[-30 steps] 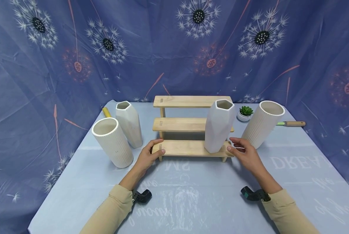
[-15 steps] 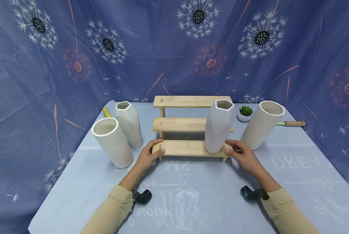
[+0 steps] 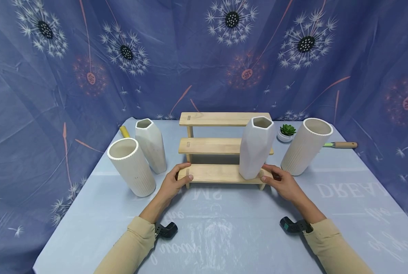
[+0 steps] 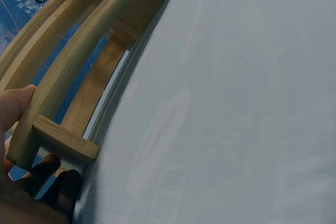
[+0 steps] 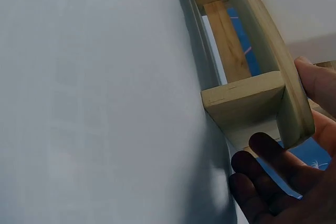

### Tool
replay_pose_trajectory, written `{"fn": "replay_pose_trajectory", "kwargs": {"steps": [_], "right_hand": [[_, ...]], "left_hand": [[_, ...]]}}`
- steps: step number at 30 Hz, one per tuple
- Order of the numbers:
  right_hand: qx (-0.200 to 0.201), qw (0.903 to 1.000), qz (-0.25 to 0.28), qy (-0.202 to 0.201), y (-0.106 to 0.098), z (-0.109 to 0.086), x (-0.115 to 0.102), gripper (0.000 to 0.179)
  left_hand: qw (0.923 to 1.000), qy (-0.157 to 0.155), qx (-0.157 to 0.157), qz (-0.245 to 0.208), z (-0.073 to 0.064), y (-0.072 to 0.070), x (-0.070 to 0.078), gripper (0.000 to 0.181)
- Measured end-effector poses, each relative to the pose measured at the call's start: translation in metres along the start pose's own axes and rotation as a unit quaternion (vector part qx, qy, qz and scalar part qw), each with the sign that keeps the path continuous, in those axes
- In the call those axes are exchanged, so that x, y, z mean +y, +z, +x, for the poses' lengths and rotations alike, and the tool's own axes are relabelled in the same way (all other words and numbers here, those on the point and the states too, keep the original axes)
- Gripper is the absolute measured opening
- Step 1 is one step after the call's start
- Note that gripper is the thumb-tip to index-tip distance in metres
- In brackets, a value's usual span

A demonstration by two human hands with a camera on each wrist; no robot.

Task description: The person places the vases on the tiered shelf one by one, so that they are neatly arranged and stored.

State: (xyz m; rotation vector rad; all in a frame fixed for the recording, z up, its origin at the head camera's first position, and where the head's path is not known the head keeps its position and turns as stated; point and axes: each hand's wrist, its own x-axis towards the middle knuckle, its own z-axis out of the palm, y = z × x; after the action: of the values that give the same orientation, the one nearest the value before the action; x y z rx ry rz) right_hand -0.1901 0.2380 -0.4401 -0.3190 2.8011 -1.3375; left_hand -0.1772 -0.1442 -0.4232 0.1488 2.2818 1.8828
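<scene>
A three-tier wooden stand rises in steps at the middle of the table. My left hand grips the left end of its lowest board, thumb on top and fingers curled beneath, as the left wrist view shows. At the opposite end my right hand grips the same board, its thumb on the upper side and fingers bent under and beside the leg. A white faceted vase stands on the lowest board near the right hand. In the right wrist view its lower side shows just above the thumb.
Left of the stand are a ribbed white vase and a faceted white vase, with a yellow handle behind. On the right are another ribbed vase, a potted succulent and a wooden-handled tool. A blue curtain hangs behind.
My right hand has moved slightly left, from the tip of the lowest board onto its end, and has taken hold of it. The left hand, stand and vases have stayed put.
</scene>
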Motion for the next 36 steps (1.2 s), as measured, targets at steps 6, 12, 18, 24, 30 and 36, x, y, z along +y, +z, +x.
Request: {"fn": "replay_pose_trajectory", "kwargs": {"steps": [6,12,18,24,30,36], "right_hand": [[-0.008,0.9999,0.012,0.004,-0.002,-0.001,-0.003,0.053],[-0.014,0.9997,0.018,0.009,0.0,0.002,0.005,0.056],[-0.015,0.9996,0.022,0.006,0.0,0.001,0.004,0.055],[-0.015,0.9994,0.029,0.006,-0.001,-0.001,0.003,0.054],[-0.016,0.9994,0.031,0.008,0.0,0.0,0.005,0.054],[-0.016,0.9994,0.028,0.013,0.001,0.001,0.006,0.056]], "left_hand": [[1.0,0.001,0.003,0.0,0.005,0.0,-0.008,0.052],[0.9999,0.006,0.008,-0.011,0.017,-0.002,-0.028,0.053],[0.9997,0.013,0.017,-0.008,0.014,-0.001,-0.026,0.051],[0.9995,0.022,0.02,-0.008,0.01,-0.002,-0.025,0.05],[0.9991,0.019,0.036,-0.01,0.006,-0.003,-0.022,0.05],[0.9987,0.008,0.05,-0.006,0.0,-0.003,-0.016,0.053]]}}
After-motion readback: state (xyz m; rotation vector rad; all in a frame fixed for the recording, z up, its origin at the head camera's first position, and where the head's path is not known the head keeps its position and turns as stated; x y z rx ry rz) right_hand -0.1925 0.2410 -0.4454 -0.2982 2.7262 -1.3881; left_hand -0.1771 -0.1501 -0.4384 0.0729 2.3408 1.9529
